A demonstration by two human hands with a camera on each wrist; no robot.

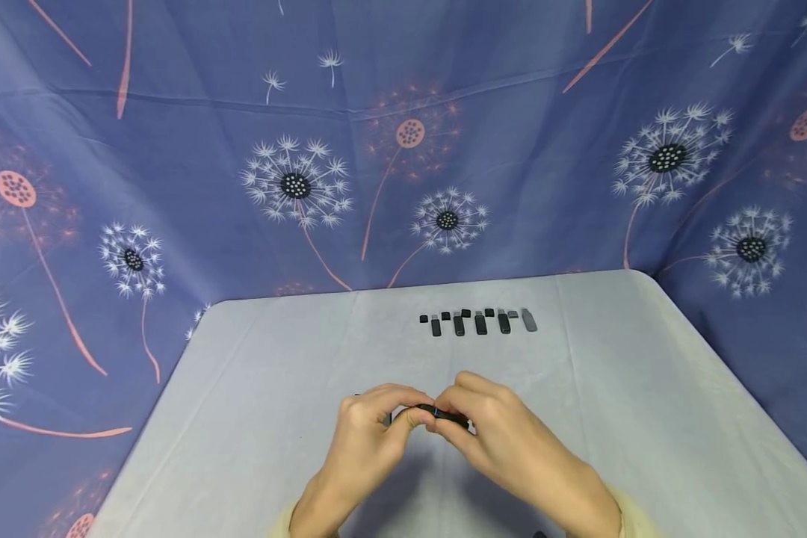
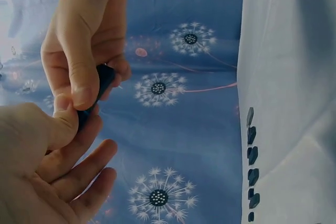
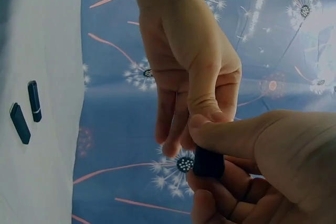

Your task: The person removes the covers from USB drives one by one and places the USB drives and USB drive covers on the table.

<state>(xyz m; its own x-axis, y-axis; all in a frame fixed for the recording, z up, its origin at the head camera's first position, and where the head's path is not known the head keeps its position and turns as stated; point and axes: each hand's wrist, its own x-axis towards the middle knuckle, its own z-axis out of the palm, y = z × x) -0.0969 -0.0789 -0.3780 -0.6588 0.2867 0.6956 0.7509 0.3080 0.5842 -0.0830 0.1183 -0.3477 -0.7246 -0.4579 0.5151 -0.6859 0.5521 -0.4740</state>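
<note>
Both hands meet over the near middle of the table on a black USB flash drive (image 1: 456, 418) with a thin blue band. My left hand (image 1: 368, 433) pinches its left end between thumb and forefinger. The right end is pinched by my right hand (image 1: 507, 430), and this black end (image 3: 208, 163) shows below the thumb in the right wrist view. In the left wrist view the drive (image 2: 105, 78) slants between the two thumbs. Fingers hide much of it, so I cannot tell whether a cap is on.
Toward the table's far side several USB drives (image 1: 480, 323) stand in a row, small caps (image 1: 466, 313) beside them. Two more dark sticks (image 3: 21, 124) lie on the table in the right wrist view, mostly behind my left hand in the head view. A dandelion-patterned cloth (image 1: 390, 187) hangs behind.
</note>
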